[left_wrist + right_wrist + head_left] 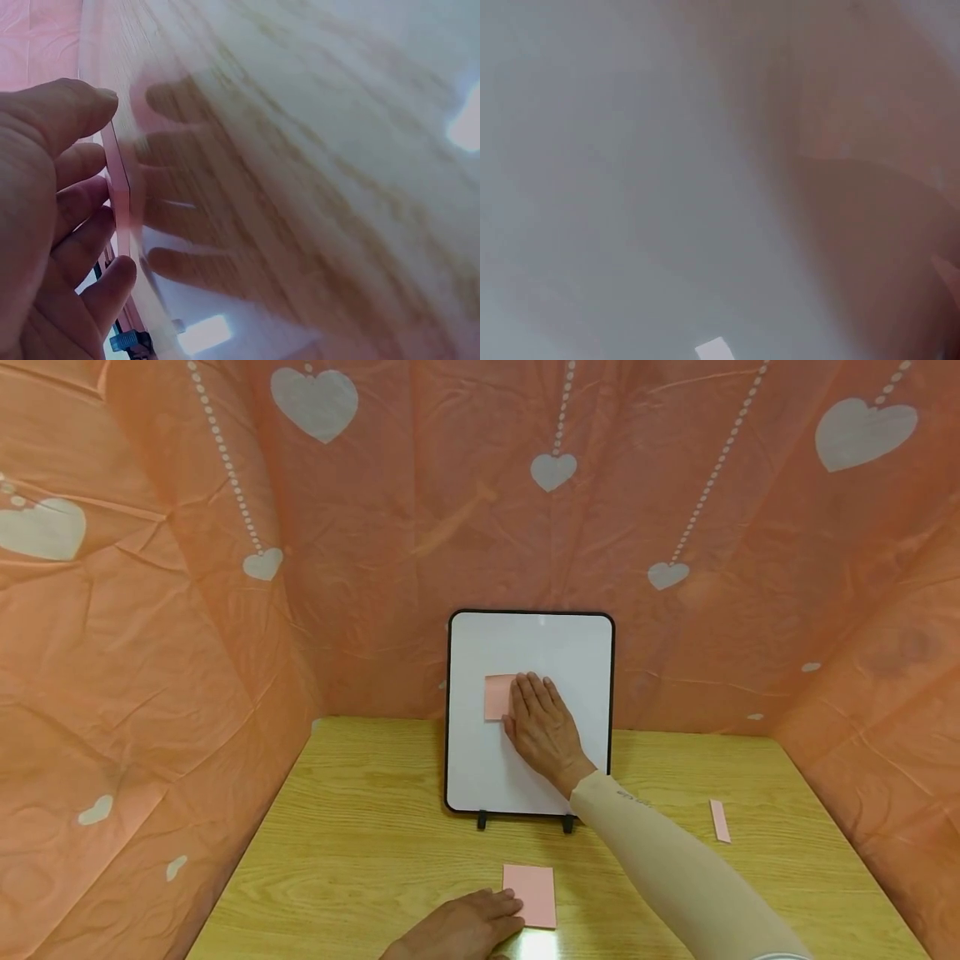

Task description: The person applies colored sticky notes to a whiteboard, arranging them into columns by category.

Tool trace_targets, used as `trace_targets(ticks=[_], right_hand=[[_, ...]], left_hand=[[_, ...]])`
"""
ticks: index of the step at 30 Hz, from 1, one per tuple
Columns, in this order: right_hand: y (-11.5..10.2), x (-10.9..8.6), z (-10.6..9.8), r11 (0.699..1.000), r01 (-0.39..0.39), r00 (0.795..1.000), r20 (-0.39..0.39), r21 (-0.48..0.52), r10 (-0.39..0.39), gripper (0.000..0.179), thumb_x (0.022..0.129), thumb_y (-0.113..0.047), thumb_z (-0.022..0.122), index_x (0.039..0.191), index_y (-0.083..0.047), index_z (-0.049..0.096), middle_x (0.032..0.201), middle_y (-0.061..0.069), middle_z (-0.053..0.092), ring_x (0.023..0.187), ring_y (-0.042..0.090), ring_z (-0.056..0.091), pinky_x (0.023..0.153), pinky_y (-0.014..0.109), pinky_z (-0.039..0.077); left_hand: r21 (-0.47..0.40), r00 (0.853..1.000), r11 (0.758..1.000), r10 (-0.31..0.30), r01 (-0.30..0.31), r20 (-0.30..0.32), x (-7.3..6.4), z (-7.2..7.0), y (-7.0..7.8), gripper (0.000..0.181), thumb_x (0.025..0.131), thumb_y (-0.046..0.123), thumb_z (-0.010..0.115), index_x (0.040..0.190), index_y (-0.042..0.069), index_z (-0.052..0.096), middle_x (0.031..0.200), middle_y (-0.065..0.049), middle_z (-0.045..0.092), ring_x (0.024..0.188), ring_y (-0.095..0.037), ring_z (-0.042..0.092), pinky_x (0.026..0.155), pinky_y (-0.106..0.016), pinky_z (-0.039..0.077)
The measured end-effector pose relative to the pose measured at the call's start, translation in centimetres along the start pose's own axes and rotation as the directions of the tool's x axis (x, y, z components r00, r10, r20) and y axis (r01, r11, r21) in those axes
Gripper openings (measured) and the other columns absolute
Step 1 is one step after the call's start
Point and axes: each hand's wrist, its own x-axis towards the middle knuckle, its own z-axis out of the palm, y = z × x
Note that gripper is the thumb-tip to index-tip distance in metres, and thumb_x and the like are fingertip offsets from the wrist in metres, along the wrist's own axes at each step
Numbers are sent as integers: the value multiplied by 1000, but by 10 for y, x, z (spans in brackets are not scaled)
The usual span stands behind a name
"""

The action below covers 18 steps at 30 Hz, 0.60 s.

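Observation:
A small whiteboard (480, 768) with a black rim stands upright on the table, and a pink sticky note (498, 697) is on its face. My right hand (542, 727) lies flat against the board with straight fingers, covering the note's right side. In the right wrist view, the hand (877, 247) is a blur against the pale surface. Down on the table is a pad of pink sticky notes (534, 893). My left hand (468, 922) rests its fingers on the pad's left side; in the left wrist view, the fingertips (120, 274) are at its edge.
Two black feet (567, 823) hold up the board. A narrow pink strip (719, 821) lies on the wood-grain table (360, 827) to the right. Orange cloth (375, 568) with white hearts hangs behind and along both sides.

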Motion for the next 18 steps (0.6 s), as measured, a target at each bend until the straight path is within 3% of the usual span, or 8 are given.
trace_targets(ticks=[6,11,18], right_hand=[[1,-1,0,1000,-6,1000,2,-12,6,64,108,-35,54,156,6,44,160,21,50,153,35,43,131,48,27],[1,-3,-1,1000,-5,1000,-13,-2,5,66,107,-35,55,157,7,43,161,21,48,154,35,41,131,49,28],[1,-6,-1,1000,-11,1000,-28,7,11,66,106,-36,57,156,5,45,161,19,48,154,34,41,131,49,28]], left_hand=[[-1,995,1000,14,-14,-95,2,0,2,62,108,62,43,140,15,68,144,0,62,136,-14,57,116,-29,48],[-34,994,999,-25,21,-104,3,0,1,58,108,63,43,136,19,70,138,4,62,132,-12,56,112,-28,50],[10,992,1000,-4,5,-128,5,-2,-3,25,108,32,60,128,21,71,134,6,66,127,-9,61,108,-25,52]])
